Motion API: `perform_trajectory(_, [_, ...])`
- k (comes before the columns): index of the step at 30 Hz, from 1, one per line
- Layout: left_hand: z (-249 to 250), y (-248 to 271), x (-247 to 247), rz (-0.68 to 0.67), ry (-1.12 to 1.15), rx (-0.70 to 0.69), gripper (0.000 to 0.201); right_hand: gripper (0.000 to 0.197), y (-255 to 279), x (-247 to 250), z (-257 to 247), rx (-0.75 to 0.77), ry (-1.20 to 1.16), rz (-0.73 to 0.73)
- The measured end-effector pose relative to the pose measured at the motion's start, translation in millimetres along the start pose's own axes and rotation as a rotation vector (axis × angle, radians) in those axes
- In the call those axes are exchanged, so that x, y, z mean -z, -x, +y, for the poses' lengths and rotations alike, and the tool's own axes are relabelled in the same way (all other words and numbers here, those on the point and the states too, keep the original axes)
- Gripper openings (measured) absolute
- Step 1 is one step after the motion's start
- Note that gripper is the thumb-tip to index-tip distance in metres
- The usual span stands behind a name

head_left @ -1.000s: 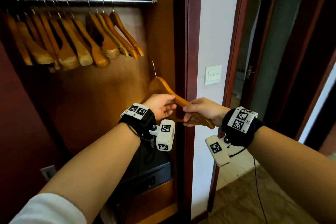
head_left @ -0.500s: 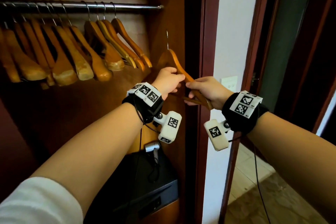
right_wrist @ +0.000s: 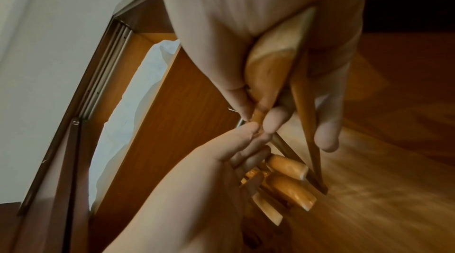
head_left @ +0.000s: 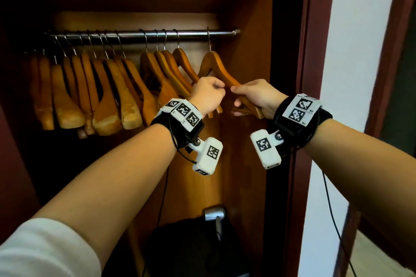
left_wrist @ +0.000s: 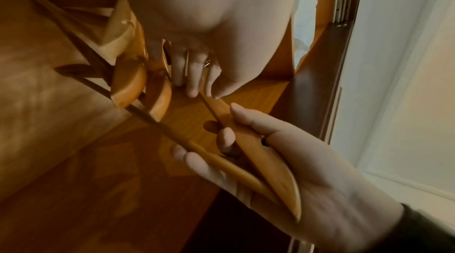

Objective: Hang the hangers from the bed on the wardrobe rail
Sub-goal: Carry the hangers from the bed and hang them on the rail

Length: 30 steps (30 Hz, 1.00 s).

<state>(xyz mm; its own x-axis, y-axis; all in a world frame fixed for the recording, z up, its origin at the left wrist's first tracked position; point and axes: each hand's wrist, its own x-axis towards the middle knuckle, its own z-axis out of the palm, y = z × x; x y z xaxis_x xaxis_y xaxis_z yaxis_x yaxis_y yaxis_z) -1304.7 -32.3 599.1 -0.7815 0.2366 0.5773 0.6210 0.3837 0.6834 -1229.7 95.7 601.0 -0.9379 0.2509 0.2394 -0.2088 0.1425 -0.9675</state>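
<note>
A wooden hanger (head_left: 217,64) is up at the right end of the metal wardrobe rail (head_left: 144,35). Its wire hook (head_left: 209,38) crosses the rail and looks to be over it. My left hand (head_left: 208,93) pinches the hanger's left arm just below the shoulder. My right hand (head_left: 254,96) grips its right end together with the lower bar. The left wrist view shows my right hand (left_wrist: 295,169) wrapped round the hanger (left_wrist: 248,140). In the right wrist view my left hand (right_wrist: 221,160) pinches the hanger (right_wrist: 268,62) close to my right thumb.
Several wooden hangers (head_left: 108,96) hang on the rail to the left, the nearest just beside my left hand. The wardrobe's side panel (head_left: 254,51) stands close on the right, then the dark door frame (head_left: 301,119). A black box (head_left: 191,247) sits below.
Both hands have lifted the hanger from chest height up and left into the wardrobe. Its hook has gone from below the rail to the rail's right end.
</note>
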Motion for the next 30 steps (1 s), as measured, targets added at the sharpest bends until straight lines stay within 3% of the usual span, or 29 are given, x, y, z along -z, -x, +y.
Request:
perform_trajectory(15, [-17,-43,8,0.069,-0.057,0.017,0.013,0.027,-73,-26,-7,0.039,0.084,-0.097])
perform_trajectory(21, [-20,-45,12,0.042,-0.067,0.014,0.008,0.023,-79,-32,7,0.026,0.1,-0.143])
perform_trajectory(30, [-14,-34,18,0.012,-0.145,-0.011,0.02,0.024,-81,-31,15,0.078,0.218,-0.156])
